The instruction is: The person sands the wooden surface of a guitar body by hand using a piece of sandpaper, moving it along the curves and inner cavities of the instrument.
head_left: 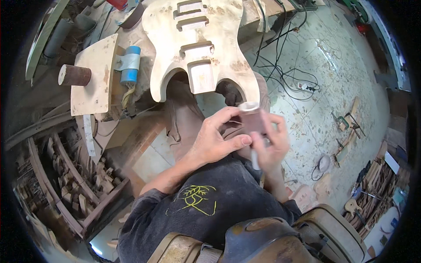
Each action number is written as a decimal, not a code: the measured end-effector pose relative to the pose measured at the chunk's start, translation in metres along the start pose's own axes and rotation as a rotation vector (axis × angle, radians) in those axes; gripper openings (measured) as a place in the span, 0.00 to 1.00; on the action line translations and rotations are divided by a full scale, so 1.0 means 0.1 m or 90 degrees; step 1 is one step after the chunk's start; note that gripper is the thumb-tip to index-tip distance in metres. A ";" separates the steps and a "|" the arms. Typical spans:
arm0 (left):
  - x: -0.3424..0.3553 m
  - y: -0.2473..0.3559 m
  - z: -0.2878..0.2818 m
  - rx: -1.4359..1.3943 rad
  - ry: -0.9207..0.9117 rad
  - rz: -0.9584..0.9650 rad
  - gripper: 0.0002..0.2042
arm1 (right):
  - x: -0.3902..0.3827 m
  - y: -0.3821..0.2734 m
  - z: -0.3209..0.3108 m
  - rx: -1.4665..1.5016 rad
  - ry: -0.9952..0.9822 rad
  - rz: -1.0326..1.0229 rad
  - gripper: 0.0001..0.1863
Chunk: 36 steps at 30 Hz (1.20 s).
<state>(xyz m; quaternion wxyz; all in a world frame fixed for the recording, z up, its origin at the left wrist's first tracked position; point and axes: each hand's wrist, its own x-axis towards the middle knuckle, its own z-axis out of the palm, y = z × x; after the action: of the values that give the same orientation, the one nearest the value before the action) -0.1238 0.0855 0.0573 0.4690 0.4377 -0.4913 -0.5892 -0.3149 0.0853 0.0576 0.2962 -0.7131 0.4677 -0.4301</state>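
Observation:
Close in front of my chest, my left hand [219, 138] and my right hand [272, 142] hold a short tube [251, 120] with a pale end and a brown, sandpaper-like wrap. The left fingers and thumb close on its near left side. Along its right side the right fingers grip it, slightly smeared by motion. A small white piece [255, 159], too blurred to name, shows below the right fingers. Just beyond lies an unfinished pale wooden guitar body [199, 57] with routed pockets, its two horns pointing toward me; neither hand touches it.
At left, a brown-wrapped cylinder [74, 75] and a blue cylinder with a pale band [130, 65] rest by a wooden board [92, 87]. Wood offcuts fill a rack [72, 179] at lower left. Black cables [280, 70] and clamps [348, 123] lie on the floor at right.

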 end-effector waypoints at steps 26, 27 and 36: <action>0.45 -0.20 -1.23 0.586 0.243 0.182 0.27 | 0.38 0.27 0.62 -0.101 0.198 0.125 0.26; 0.49 -0.22 -1.26 0.588 0.246 0.173 0.27 | 0.38 0.25 0.65 -0.056 0.198 0.166 0.28; 2.23 0.52 -1.67 0.568 0.302 0.255 0.32 | 0.60 0.16 0.71 -0.162 0.149 0.134 0.27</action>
<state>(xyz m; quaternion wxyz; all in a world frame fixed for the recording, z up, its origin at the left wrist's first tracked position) 0.0063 -0.1656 0.0744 0.4388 0.6130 -0.6482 -0.1076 -0.2466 0.0253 0.0322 0.1903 -0.6370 0.6217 -0.4140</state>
